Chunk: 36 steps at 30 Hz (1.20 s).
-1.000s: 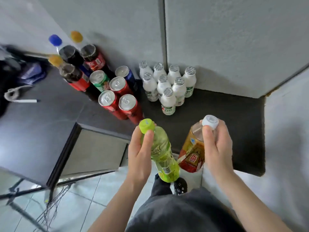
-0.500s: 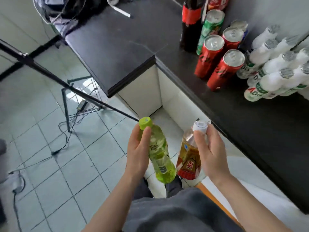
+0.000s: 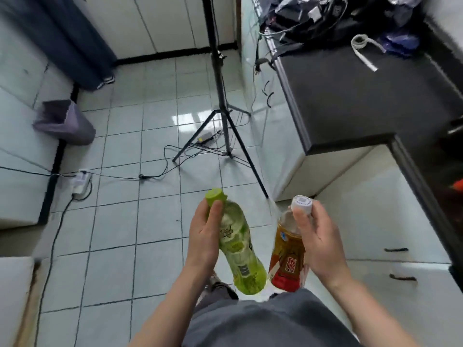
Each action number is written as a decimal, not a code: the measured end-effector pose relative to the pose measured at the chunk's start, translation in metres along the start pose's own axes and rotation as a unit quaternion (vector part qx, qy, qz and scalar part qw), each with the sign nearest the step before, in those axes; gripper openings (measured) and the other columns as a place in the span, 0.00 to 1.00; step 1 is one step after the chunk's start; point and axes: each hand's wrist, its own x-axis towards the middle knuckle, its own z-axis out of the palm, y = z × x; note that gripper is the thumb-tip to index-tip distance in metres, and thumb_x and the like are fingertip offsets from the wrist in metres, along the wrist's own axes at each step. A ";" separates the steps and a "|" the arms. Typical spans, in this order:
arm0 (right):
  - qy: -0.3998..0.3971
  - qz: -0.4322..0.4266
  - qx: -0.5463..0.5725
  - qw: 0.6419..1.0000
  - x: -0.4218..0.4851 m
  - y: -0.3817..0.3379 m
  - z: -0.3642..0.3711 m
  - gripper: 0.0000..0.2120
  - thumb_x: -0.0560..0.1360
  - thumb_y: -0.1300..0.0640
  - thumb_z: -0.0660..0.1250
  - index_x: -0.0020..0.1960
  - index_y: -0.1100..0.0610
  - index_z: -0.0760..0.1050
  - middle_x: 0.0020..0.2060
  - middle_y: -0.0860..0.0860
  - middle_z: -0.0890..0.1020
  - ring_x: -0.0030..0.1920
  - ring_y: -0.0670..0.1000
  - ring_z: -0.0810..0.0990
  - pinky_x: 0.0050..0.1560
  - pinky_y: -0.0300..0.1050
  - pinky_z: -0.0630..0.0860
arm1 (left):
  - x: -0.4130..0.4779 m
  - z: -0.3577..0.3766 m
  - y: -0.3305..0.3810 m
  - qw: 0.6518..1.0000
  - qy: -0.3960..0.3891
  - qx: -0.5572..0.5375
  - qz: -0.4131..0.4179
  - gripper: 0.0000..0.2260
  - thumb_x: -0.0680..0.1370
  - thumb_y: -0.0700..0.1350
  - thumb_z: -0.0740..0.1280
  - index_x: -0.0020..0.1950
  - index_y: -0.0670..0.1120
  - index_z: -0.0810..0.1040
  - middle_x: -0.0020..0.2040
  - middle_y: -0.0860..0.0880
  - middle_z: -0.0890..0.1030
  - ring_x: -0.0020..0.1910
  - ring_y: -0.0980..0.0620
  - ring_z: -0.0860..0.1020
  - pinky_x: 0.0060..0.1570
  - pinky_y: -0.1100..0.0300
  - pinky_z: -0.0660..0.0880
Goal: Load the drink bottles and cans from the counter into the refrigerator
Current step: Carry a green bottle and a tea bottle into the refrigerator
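The green bottle [image 3: 240, 249] is being gripped near its neck by the left hand [image 3: 204, 236], and the amber bottle [image 3: 288, 256] near its cap by the right hand [image 3: 318, 241], both bodies hanging below the grips. A slip is probably being risked by such high holds, and the tripod [image 3: 220, 96] ahead could be clipped.

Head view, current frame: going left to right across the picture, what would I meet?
Purple bin → left hand → green bottle → amber tea bottle → right hand → cabinet handle. The tripod is left out because it spans the hands' stretch.
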 end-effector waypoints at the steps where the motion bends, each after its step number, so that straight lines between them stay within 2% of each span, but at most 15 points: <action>1: -0.017 -0.004 0.003 1.000 0.005 -0.010 0.021 0.17 0.72 0.33 0.57 0.48 0.44 0.74 0.41 0.44 0.80 0.41 0.44 0.79 0.42 0.40 0.75 | 0.006 -0.022 0.003 1.000 0.017 -0.006 0.005 0.08 0.76 0.55 0.65 0.46 0.53 0.80 0.41 0.55 0.81 0.42 0.56 0.78 0.44 0.62 0.75; 4: -0.078 -0.023 0.008 0.997 0.018 -0.036 0.086 0.19 0.72 0.35 0.57 0.46 0.50 0.74 0.40 0.48 0.79 0.41 0.49 0.78 0.43 0.48 0.75 | 0.024 -0.086 0.010 0.997 0.072 -0.036 0.015 0.08 0.76 0.55 0.63 0.46 0.55 0.81 0.42 0.54 0.80 0.44 0.55 0.78 0.47 0.56 0.75; 6: -0.114 -0.035 0.010 0.993 0.025 -0.051 0.128 0.19 0.73 0.36 0.57 0.45 0.51 0.73 0.39 0.49 0.78 0.40 0.50 0.78 0.42 0.51 0.75 | 0.035 -0.126 0.013 0.994 0.101 -0.043 0.025 0.10 0.75 0.56 0.62 0.47 0.54 0.80 0.41 0.56 0.80 0.43 0.56 0.78 0.45 0.59 0.76; 11: -0.174 -0.065 0.038 0.982 0.037 -0.083 0.220 0.13 0.75 0.43 0.61 0.44 0.53 0.72 0.37 0.48 0.77 0.36 0.44 0.75 0.36 0.37 0.71 | 0.054 -0.210 0.020 0.986 0.149 -0.045 0.058 0.11 0.75 0.58 0.63 0.48 0.53 0.78 0.39 0.57 0.79 0.40 0.59 0.77 0.41 0.63 0.76; 16: -0.250 -0.071 0.039 0.965 0.047 -0.113 0.293 0.15 0.75 0.46 0.61 0.45 0.58 0.72 0.37 0.52 0.76 0.37 0.45 0.75 0.37 0.39 0.72 | 0.058 -0.276 0.013 0.968 0.234 -0.058 0.063 0.11 0.75 0.60 0.62 0.49 0.56 0.79 0.43 0.57 0.81 0.43 0.59 0.79 0.43 0.65 0.77; 19: -0.298 -0.087 0.000 0.951 0.056 -0.123 0.343 0.11 0.74 0.48 0.61 0.45 0.55 0.74 0.38 0.47 0.77 0.39 0.43 0.76 0.42 0.41 0.73 | 0.057 -0.312 0.004 0.947 0.305 -0.084 0.052 0.09 0.75 0.59 0.61 0.47 0.61 0.80 0.43 0.59 0.81 0.43 0.63 0.79 0.42 0.70 0.75; 21: -0.335 -0.100 -0.019 0.937 0.061 -0.129 0.382 0.09 0.74 0.47 0.61 0.44 0.52 0.74 0.37 0.45 0.77 0.39 0.42 0.76 0.42 0.42 0.74 | 0.057 -0.339 -0.003 0.928 0.355 -0.101 0.040 0.10 0.75 0.60 0.61 0.49 0.60 0.80 0.45 0.59 0.82 0.45 0.63 0.79 0.43 0.69 0.75; 25: -0.423 -0.129 -0.045 0.896 0.066 -0.155 0.472 0.11 0.73 0.41 0.60 0.43 0.48 0.72 0.38 0.48 0.78 0.40 0.48 0.78 0.42 0.48 0.75 | 0.053 -0.404 -0.007 0.879 0.461 -0.124 0.018 0.15 0.72 0.64 0.62 0.52 0.58 0.80 0.49 0.59 0.82 0.50 0.60 0.80 0.48 0.65 0.75; 27: -0.465 -0.160 -0.053 0.869 0.065 -0.174 0.519 0.12 0.74 0.41 0.59 0.43 0.48 0.72 0.39 0.49 0.78 0.41 0.51 0.78 0.43 0.51 0.75 | 0.050 -0.439 -0.002 0.852 0.509 -0.122 0.012 0.18 0.71 0.64 0.62 0.55 0.57 0.79 0.51 0.60 0.82 0.52 0.61 0.79 0.49 0.68 0.74; 31: -0.549 -0.207 -0.055 0.808 0.051 -0.215 0.608 0.14 0.75 0.41 0.58 0.45 0.51 0.72 0.41 0.51 0.78 0.43 0.52 0.79 0.44 0.55 0.77 | 0.042 -0.502 0.015 0.806 0.583 -0.103 0.018 0.16 0.74 0.63 0.61 0.55 0.57 0.77 0.49 0.65 0.81 0.51 0.68 0.77 0.47 0.77 0.70; 34: -0.605 -0.234 -0.051 0.760 0.031 -0.239 0.665 0.12 0.75 0.44 0.58 0.45 0.53 0.72 0.39 0.50 0.78 0.41 0.50 0.77 0.43 0.53 0.75 | 0.033 -0.534 0.024 0.759 0.643 -0.103 0.019 0.13 0.75 0.58 0.59 0.54 0.56 0.76 0.46 0.68 0.80 0.48 0.71 0.76 0.46 0.79 0.68; 36: -0.639 -0.243 -0.054 0.728 0.012 -0.249 0.696 0.13 0.75 0.44 0.58 0.45 0.53 0.72 0.40 0.51 0.78 0.41 0.50 0.77 0.42 0.49 0.75 | 0.022 -0.548 0.024 0.723 0.682 -0.110 0.026 0.14 0.75 0.57 0.58 0.53 0.52 0.76 0.44 0.65 0.79 0.45 0.68 0.76 0.44 0.79 0.68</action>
